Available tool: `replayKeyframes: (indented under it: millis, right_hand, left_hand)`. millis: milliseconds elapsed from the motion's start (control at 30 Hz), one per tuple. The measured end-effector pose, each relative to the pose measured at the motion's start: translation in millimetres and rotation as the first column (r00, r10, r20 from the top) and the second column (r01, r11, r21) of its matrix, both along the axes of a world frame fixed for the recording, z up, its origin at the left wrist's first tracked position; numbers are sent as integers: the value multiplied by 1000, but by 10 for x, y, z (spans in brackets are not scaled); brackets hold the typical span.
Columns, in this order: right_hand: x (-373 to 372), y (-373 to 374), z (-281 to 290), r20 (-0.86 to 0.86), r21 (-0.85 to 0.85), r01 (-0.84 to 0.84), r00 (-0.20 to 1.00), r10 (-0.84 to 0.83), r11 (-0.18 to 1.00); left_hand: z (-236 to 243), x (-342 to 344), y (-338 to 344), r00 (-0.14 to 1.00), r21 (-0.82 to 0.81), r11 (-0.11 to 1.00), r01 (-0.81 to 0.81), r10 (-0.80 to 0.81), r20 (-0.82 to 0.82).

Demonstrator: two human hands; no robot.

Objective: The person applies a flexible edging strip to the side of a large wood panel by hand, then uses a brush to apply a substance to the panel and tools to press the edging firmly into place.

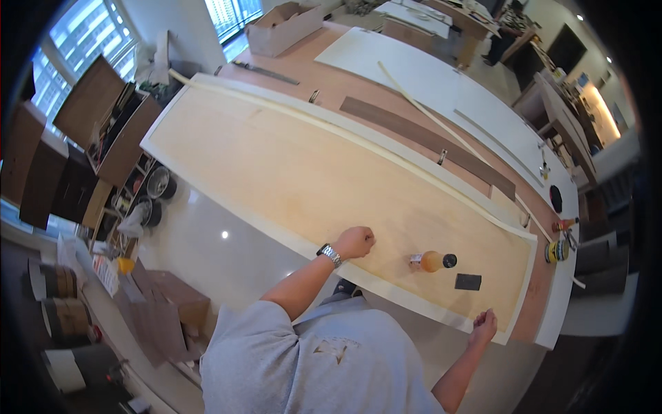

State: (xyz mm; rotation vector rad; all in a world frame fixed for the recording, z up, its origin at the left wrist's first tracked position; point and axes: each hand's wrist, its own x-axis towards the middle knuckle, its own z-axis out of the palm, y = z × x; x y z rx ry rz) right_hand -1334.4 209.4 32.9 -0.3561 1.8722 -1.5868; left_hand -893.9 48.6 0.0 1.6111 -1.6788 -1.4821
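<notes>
Pale wood panel, long and flat, lying across the pinkish bench, one long edge towards the wearer. Light tan face, faint grain, slightly darker blotches mid-face, white border around the edges. Looks mostly smooth; view too coarse for finer defects. Cream strip running along the far long edge, one end poking out past the left end. Can't tell loose or bonded.

Progress, best judgement: border on, cream strip set out along nearly the full length. Remaining: can't pin down from one view; fixing of the strip unconfirmed, no obvious unfinished patch on the face.

Left hand over the panel by its near edge, fingers curled into a loose fist, palm side hidden. Right hand by the near right corner, fingers bent in close to the thumb. Can't tell about contents of either grip, nor about contact with the surface.

On the face, between the hands and a bit further in: amber bottle with black cap, upright or tipped unclear. Near it, dark grey rectangular pad.

Beyond: dark brown board, then white panel, curved pale strip lying across. Yellow can past the right end. Far left, open wooden toolbox and buckets.
</notes>
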Motion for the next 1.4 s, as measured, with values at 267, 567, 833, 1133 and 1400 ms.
replayKeyframes:
  millis: [267,567,833,1133,1400]
  right_hand:
    - [-1490,-1414,-657,144,-323,-168,964,224,931]
    - [-1515,-2662,-496,245,-176,37,970,7,984]
    - [-1524,-2653,-335,255,-329,-149,937,239,933]
    - [-1625,-2540,-188,89,-284,-365,911,403,887]
    - [-553,-1842,-715,-74,-126,-431,902,424,894]
  left_hand:
    - [-49,99,150,836,231,951,-203,291,-465]
    - [81,657,1709,370,453,569,-686,810,-455]
    - [-33,-203,2568,289,507,388,-770,920,-266]
    - [-251,-816,2862,329,510,426,-747,904,-273]
    - [-513,-1078,3058,373,592,397,-702,912,-169]
